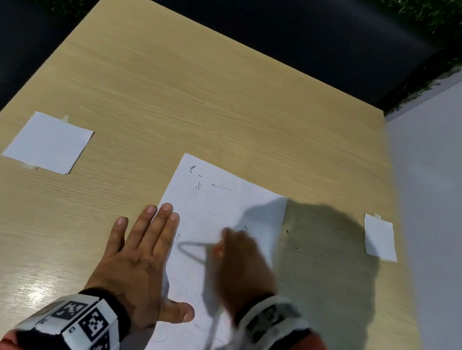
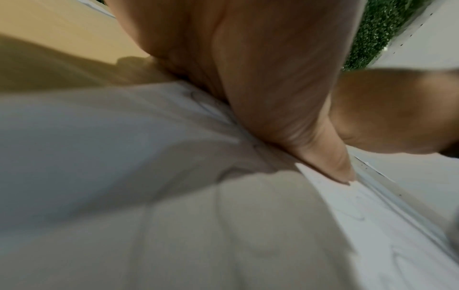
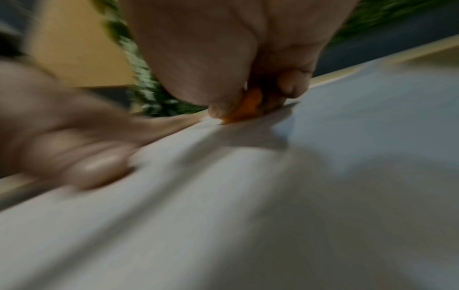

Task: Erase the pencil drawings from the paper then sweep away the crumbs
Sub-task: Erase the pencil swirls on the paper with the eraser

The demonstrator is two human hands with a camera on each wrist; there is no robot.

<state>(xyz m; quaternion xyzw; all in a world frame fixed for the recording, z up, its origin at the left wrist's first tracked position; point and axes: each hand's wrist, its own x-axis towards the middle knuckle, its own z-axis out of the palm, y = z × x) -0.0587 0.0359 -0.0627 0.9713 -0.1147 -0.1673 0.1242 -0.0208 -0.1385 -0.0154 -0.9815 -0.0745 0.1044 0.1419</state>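
A white sheet of paper (image 1: 219,211) lies on the wooden table (image 1: 175,95), with a pencilled triangle (image 1: 191,250) at its middle and faint circles near its front. My left hand (image 1: 142,251) lies flat with straight fingers on the sheet's left edge, the thumb (image 2: 330,157) pressing the paper (image 2: 99,157). My right hand (image 1: 239,266), blurred, pinches an orange eraser (image 3: 248,107) and rubs its tip on the paper (image 3: 248,196) beside the triangle. Dark eraser crumbs (image 1: 214,186) lie scattered near the sheet's far edge.
A small white card (image 1: 49,142) is taped to the table at the left, and a smaller one (image 1: 380,236) at the right. A few crumbs (image 1: 287,231) lie on the wood right of the sheet. A white panel (image 1: 447,201) borders the table's right side.
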